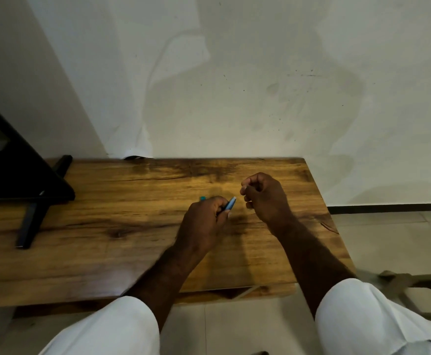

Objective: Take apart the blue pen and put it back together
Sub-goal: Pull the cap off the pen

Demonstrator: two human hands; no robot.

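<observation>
Above the tabletop (132, 239), nearer its far right corner, the left hand (204, 224) gripped the blue pen (229, 204), its pale end poking out toward the right hand (265, 196), which was curled, contents indiscernible. A black stand (30, 190) occupied the left edge.

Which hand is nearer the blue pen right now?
Left. The left hand is wrapped around the blue pen; the right hand is curled shut just to the pen's right, not touching it.

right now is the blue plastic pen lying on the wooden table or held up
Held up: the blue plastic pen is gripped in the left hand above the wooden table, tip tilted toward the right hand.
</observation>
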